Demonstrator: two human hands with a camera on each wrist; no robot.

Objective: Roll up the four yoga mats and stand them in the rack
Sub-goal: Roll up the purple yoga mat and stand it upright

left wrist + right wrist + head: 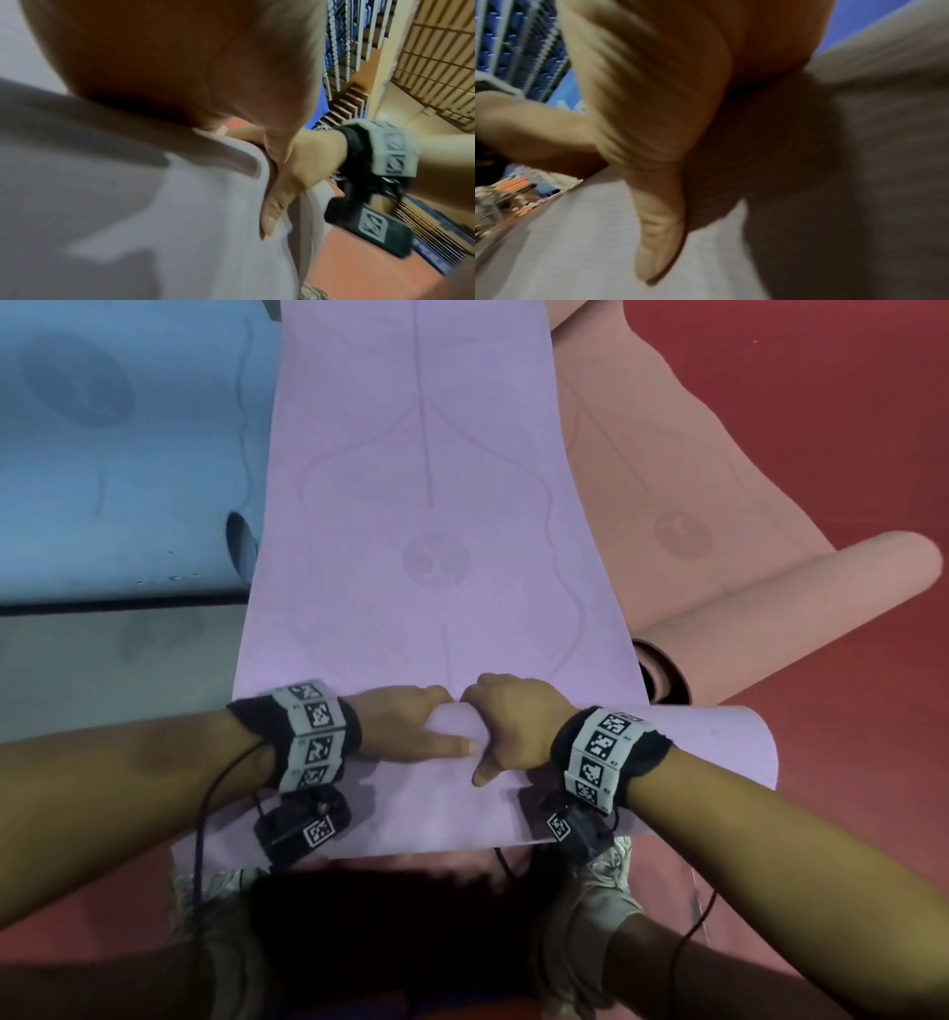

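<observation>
A lilac yoga mat lies stretched away from me on the floor, its near end turned over into a wide, loose roll. My left hand and right hand sit side by side at the middle of that roll, fingers curled over its top and thumbs on the near side. In the left wrist view my left hand fills the top and my right hand grips the mat. The right wrist view shows my right thumb pressed on the mat. A blue mat lies left, a pink mat right.
The pink mat's near end is curled into a roll just right of the lilac one. A grey mat lies at the near left. The floor is red. My shoes stand just behind the roll. Blue seating rows show far off.
</observation>
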